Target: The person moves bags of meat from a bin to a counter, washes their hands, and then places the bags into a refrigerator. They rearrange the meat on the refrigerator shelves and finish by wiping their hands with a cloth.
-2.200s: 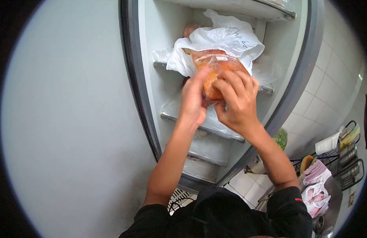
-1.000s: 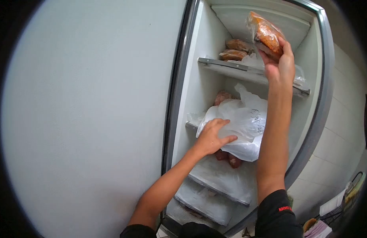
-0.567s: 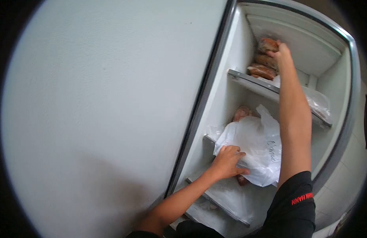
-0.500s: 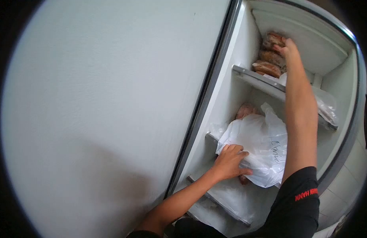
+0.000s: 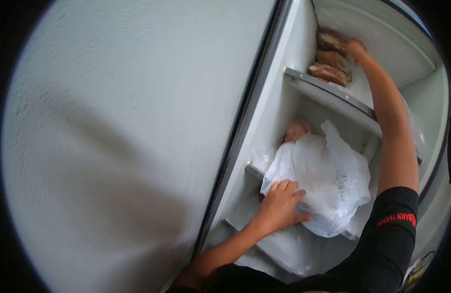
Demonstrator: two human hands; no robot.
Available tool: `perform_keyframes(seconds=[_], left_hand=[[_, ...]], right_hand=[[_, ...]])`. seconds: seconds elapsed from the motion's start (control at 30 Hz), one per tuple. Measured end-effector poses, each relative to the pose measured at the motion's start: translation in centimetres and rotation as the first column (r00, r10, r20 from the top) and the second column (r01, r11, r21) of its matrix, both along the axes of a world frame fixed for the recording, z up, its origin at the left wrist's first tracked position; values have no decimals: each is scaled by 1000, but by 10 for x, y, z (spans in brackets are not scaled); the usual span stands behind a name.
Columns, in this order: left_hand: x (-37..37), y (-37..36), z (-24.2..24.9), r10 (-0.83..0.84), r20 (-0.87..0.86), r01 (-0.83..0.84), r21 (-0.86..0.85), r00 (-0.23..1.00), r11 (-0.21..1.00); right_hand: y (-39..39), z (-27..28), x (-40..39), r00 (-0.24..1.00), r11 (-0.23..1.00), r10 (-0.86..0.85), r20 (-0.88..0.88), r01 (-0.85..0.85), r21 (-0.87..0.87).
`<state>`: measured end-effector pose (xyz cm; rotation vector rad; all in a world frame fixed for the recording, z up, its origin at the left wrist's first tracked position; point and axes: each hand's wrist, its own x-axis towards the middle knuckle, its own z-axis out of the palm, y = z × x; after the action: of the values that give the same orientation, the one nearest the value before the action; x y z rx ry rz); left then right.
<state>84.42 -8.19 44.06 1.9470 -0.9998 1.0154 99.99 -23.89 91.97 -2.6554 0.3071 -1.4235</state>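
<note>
My left hand (image 5: pixel 282 206) rests against the lower left side of a white plastic bag (image 5: pixel 318 168), fingers and thumb spread apart. Handwriting marks the bag, which bulges over a shelf. Just behind it shows a pinkish wrapped lump (image 5: pixel 297 130). Up on the higher shelf, my right hand (image 5: pixel 356 50) is at the right end of brown packages (image 5: pixel 333 59) stacked in clear wrapping. Its fingers are mostly hidden and blurred, so whether it grips a package cannot be made out.
The fridge or freezer compartment has pale inner walls and several shelves with grey metal edges (image 5: pixel 328 94). Clear plastic sheeting (image 5: pixel 303 244) lies on a lower shelf. A large pale panel (image 5: pixel 128 122) with a dark seal borders the left side.
My right hand has shifted slightly up and around the end of the stacked packages, and its fingers show less. My left hand stays on the bag. The view has shifted a little.
</note>
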Motion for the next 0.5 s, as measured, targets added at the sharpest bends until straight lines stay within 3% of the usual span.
perform_keyframes(seconds=[0.1, 0.2, 0.27, 0.4, 0.43, 0.5], left_hand=[[0, 0, 1, 12, -27, -12, 13, 1000, 1000], [-5, 0, -1, 25, -32, -24, 38, 999, 999], [2, 0, 8, 49, 14, -49, 8, 999, 999], [0, -4, 1, 63, 28, -63, 3, 998, 998], [0, -6, 2, 73, 30, -73, 2, 997, 997], [0, -6, 4, 81, 19, -81, 11, 997, 997]], right_hand=[[-9, 5, 9, 998, 973, -58, -16, 53, -224], [-49, 32, 66, 994, 893, -100, 48, 110, -435], [-36, 17, 39, 974, 830, -173, 148, 225, -510], [11, -7, -34, 997, 909, -75, 28, 80, -410], [29, -22, -56, 993, 878, 19, 119, 41, -478], [68, -50, -117, 975, 872, 219, 39, -178, -457]])
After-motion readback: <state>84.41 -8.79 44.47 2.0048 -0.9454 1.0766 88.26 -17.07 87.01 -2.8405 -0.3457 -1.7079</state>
